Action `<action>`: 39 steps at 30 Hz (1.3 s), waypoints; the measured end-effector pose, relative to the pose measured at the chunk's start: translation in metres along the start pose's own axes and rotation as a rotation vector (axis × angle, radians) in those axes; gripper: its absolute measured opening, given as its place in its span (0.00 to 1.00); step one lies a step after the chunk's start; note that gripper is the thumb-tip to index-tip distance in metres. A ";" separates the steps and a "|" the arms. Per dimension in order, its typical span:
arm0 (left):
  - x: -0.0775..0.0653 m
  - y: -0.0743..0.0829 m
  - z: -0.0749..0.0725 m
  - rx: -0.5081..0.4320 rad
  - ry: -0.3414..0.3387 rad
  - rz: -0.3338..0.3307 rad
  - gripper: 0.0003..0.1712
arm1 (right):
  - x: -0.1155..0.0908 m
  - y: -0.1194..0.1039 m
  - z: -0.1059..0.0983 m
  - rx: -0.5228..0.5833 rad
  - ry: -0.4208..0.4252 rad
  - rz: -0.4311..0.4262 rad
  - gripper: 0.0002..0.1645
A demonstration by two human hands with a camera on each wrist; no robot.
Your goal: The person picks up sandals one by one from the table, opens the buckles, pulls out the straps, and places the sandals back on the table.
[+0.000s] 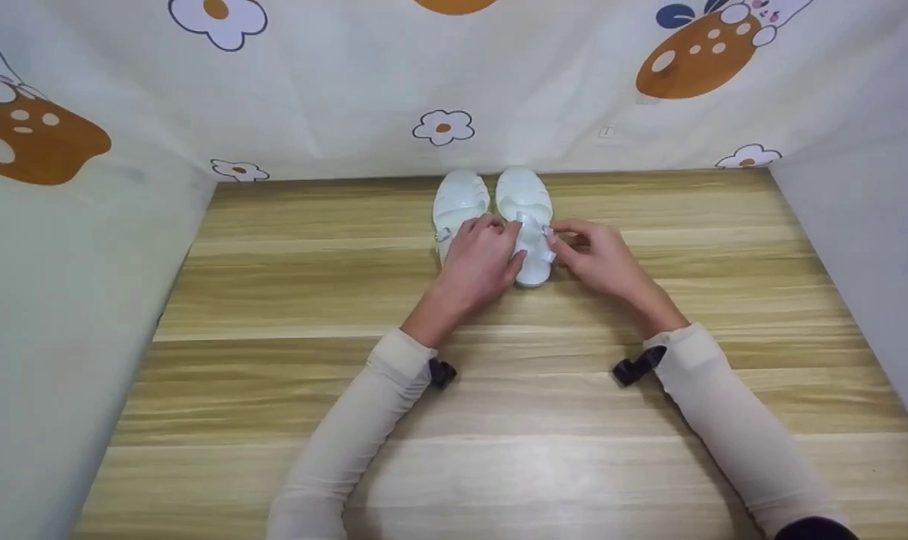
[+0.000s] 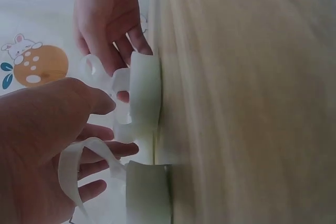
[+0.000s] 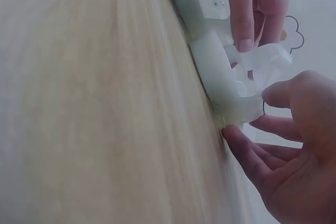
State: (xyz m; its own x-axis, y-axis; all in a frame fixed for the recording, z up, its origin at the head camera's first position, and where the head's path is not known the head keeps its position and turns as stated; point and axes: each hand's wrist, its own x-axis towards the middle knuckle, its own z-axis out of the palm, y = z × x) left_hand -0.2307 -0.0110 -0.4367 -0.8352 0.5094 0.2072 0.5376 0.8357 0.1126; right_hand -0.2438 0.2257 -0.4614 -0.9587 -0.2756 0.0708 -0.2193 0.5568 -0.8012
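Note:
Two pale mint sandals stand side by side, the left sandal [image 1: 459, 191] and the right sandal [image 1: 525, 187], toes toward the patterned cloth. My left hand [image 1: 483, 251] reaches over the left sandal and holds the strap [image 3: 273, 59] of the right sandal from its inner side. On the outer side, my right hand [image 1: 600, 259] pinches the strap's fastening side between thumb and fingers. In the left wrist view a loose strap loop [image 2: 68, 169] of the left sandal stands up in front of my left fingers. The exact grip of the left fingertips is partly hidden.
The sandals stand on a wood-grain surface [image 1: 513, 405]. Behind them hangs a cream cloth [image 1: 334, 97] with flowers and rabbits, close to the toes. Pale side walls [image 1: 858, 225] flank the surface left and right.

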 end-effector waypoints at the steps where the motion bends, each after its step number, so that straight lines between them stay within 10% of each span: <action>1: -0.001 0.000 0.001 -0.003 -0.005 -0.004 0.27 | 0.000 0.001 0.001 0.020 -0.004 0.006 0.25; 24: -0.011 -0.002 -0.004 -0.152 0.047 0.016 0.28 | -0.013 0.007 0.009 0.383 0.093 -0.001 0.18; 39: -0.051 -0.001 -0.005 -0.228 0.257 0.165 0.23 | -0.053 -0.003 0.008 0.398 0.046 0.011 0.17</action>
State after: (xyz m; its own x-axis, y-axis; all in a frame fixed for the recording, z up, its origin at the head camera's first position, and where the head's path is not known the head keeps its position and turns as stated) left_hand -0.1879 -0.0384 -0.4427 -0.6946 0.5406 0.4746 0.6985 0.6647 0.2652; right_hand -0.1906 0.2318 -0.4675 -0.9696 -0.2313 0.0804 -0.1304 0.2098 -0.9690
